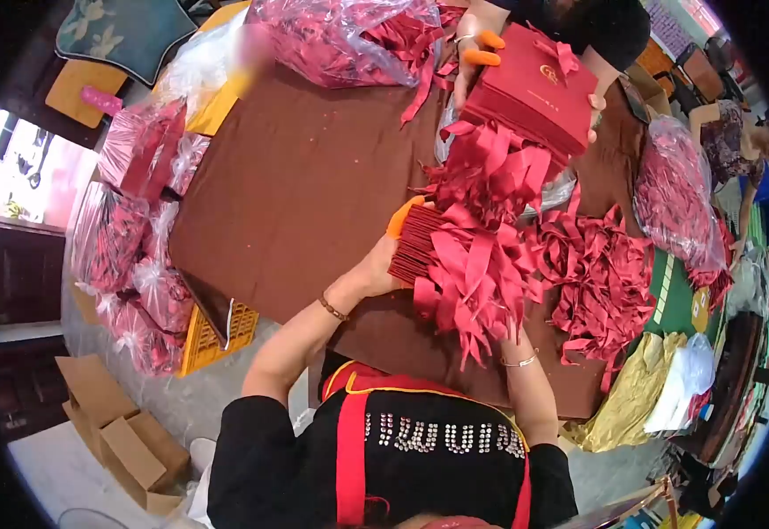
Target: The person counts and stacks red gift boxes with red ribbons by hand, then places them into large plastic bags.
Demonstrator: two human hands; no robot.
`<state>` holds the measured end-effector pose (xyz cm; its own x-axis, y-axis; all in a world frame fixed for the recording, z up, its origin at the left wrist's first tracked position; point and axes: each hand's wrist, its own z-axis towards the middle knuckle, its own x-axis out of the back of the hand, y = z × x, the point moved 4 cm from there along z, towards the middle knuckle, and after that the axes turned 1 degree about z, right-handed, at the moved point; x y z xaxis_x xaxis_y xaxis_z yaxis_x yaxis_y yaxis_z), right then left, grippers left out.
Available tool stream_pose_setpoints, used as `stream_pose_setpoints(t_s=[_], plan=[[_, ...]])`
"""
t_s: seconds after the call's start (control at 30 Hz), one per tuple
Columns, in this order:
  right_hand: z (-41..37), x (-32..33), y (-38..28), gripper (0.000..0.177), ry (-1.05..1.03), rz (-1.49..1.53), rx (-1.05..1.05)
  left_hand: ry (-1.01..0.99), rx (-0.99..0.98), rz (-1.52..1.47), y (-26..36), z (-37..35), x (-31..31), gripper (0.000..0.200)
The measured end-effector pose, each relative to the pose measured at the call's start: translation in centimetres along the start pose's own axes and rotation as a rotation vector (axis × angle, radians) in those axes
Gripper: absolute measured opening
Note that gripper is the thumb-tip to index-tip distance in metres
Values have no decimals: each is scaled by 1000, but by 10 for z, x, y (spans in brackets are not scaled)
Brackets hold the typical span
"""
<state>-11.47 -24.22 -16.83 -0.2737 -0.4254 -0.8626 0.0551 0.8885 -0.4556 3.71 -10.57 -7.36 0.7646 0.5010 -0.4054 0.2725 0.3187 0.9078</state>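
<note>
— Where did we place the stack (413,247) from the grip?
— Directly in it. We had the left hand (379,266) closed around its left side, an orange finger cover (401,218) at the far corner.
— And the right hand (513,342)?
— Nearer the wearer and to the right of the left grip, mostly buried under the stack's ribbons (477,278). We could not tell how its fingers stood.
— Long axis?
— We read the row of edges as running away from the wearer, slightly aslant. Ribbons hid the rest, so we left the full length unsettled. The left hand was nearer the edges, the right nearer the ribbon ends.
— Appearance?
— Dark red, thin layers packed close, edges showing as fine ridges. We noted the ribbons as brighter red, flat, glossy, spilling loosely rightward from the left grip.
— Surroundings?
— Brown tabletop (305,185) to the left of the grip; a loose ribbon pile (603,282) to its right. Beyond it, a co-worker (623,35) held a second red stack (530,93). We could not tell whether its hanging ribbons (490,172) touched ours.
</note>
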Motion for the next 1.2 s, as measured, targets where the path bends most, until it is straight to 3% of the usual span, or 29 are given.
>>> stream_pose_setpoints(t_s=[0.03,0.1,0.13,0.17,0.23,0.27,0.3,0.37,0.4,0.43,0.47,0.53,0.57,0.67,0.7,0.73,0.8,0.83,0.87,0.93,0.97,1.0,1.1,1.13,1.17,1.2], plan=[[4,10,6,64,-249,84,73,-42,-36,67,2,2,0,91],[3,8,-3,60,-267,115,-13,-146,-74,229,14,3,-6,113],[2,6,-7,57,-285,145,-94,-142,-78,229,23,4,-5,113],[2,27,-2,57,-163,286,-141,-238,-37,331,31,5,-5,117],[7,28,-3,58,-247,244,-93,-413,-36,495,56,2,-8,118],[10,18,-4,59,-324,211,-38,-413,-43,497,55,1,-9,118],[13,9,-7,60,-399,179,19,-334,-51,257,55,0,-8,106],[4,-23,-23,61,-285,263,-70,-172,-53,-204,56,5,-8,73],[0,-36,-27,61,-166,349,-165,-179,-55,-205,55,8,-16,73],[-4,0,-18,63,-37,309,-146,-137,-67,-46,53,10,-22,72],[-5,-17,-22,63,-39,303,-143,-91,-80,112,54,11,-25,76],[-10,-79,-44,62,-133,-379,233,-100,-56,97,56,13,-31,78],[-5,-83,-45,57,-14,-204,146,-104,-89,43,55,11,-34,81],[1,-76,-39,53,-15,-262,86,-40,-100,-76,48,7,-37,79],[-2,-85,-41,51,-83,169,-45,32,-87,-141,44,6,-36,75],[-5,-92,-42,51,-79,168,-41,105,-75,-208,41,6,-34,73],[-5,-101,-47,54,-91,-130,60,99,-107,-198,41,9,-34,71],[-10,-100,-47,58,-136,-467,185,94,-100,-163,38,7,-32,71],[-11,-100,-47,58,-127,-467,184,92,-89,-129,37,4,-32,71],[-5,-105,-49,60,-151,-220,128,66,-85,-132,38,4,-32,69],[2,-105,-49,58,-156,107,29,43,-91,-182,43,5,-36,68],[0,-103,-47,58,-151,111,33,17,-99,-230,46,6,-37,68],[-3,-92,-56,56,-64,-399,273,-96,-72,-173,51,7,-22,89],[2,-61,-48,56,-17,-440,229,-90,-82,-132,48,6,-11,99],[0,-67,-47,56,-121,-109,75,-202,-12,-133,49,4,-3,116],[-2,-75,-47,58,-231,218,-76,-228,-10,-134,57,7,-2,116]])
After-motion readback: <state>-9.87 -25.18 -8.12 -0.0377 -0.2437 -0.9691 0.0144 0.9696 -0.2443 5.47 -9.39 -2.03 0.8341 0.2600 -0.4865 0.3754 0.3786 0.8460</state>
